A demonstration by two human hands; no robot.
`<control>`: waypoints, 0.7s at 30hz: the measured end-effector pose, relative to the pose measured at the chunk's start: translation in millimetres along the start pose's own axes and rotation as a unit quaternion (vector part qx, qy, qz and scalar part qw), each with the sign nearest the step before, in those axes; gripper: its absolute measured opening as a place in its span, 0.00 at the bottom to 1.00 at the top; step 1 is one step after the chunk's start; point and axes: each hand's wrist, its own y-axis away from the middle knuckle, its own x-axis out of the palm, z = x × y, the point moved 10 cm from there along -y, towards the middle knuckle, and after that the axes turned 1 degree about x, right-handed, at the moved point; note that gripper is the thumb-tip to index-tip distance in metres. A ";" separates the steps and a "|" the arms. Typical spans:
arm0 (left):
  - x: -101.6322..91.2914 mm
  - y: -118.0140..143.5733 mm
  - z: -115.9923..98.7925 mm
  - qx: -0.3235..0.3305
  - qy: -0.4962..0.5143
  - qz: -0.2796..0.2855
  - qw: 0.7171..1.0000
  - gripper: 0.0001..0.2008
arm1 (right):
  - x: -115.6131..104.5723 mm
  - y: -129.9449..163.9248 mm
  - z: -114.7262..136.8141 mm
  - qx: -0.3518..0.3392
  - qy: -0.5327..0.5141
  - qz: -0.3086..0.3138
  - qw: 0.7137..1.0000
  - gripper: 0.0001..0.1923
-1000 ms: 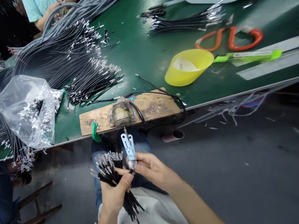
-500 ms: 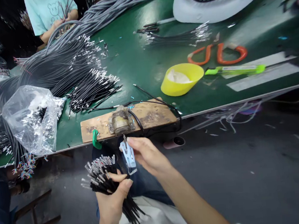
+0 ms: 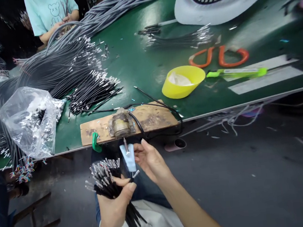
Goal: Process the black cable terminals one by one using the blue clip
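Left hand (image 3: 113,204) is clamped in a fist around a bundle of short black wires (image 3: 108,183), held over the lap just below the table edge (image 3: 221,109), metal-tipped ends fanning up and away from the body. Right hand (image 3: 149,159) sits just beside it, fingers curled round a small pale blue clip (image 3: 128,158) with a metal pin standing out of its top; one wire tip looks to be touching the clip's lower end, though the view is too small there to be sure. The bundle reads as light and springy: thin insulated leads, stiff enough to stand on their own yet ready to slide past one another, so a full-fist hold around the middle, as now, is what keeps them from splaying. The bare tips look delicate and easy to bend, better pinched singly on the insulation just behind the metal. On the table straight ahead, a wooden block (image 3: 130,121) carries a worn metal fixture (image 3: 120,124) and a looping black cable, with a green clamp (image 3: 95,141) at its near edge. A plastic bag (image 3: 27,119) sits left, a yellow bowl (image 3: 182,82) right, orange-handled scissors (image 3: 220,56) beyond it. Another person in a teal shirt (image 3: 48,10) works at the far corner.
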 end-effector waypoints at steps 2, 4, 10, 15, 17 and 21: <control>-1.1 3.6 3.8 -0.008 0.002 0.009 1.000 0.05 | -12.0 2.0 -3.3 -0.009 0.021 -0.014 1.000 0.25; -2.3 6.1 9.7 -0.019 0.004 0.017 1.000 0.05 | -22.7 8.2 -6.7 -0.026 0.061 -0.022 0.998 0.23; -1.5 -2.5 36.4 -0.055 0.012 0.042 0.998 0.11 | -25.2 52.7 -0.3 -0.167 0.309 -0.006 0.936 0.18; 3.5 -3.2 59.9 -0.049 0.015 0.034 0.998 0.04 | -2.7 75.9 -4.6 -0.248 0.430 0.048 0.867 0.11; 7.8 5.1 74.4 -0.066 0.026 0.035 0.997 0.05 | 2.1 71.9 -20.1 -0.214 0.481 0.087 0.846 0.07; 10.8 22.2 97.2 -0.099 0.051 0.033 0.993 0.08 | 0.9 66.1 -51.1 -0.127 0.542 0.155 0.816 0.07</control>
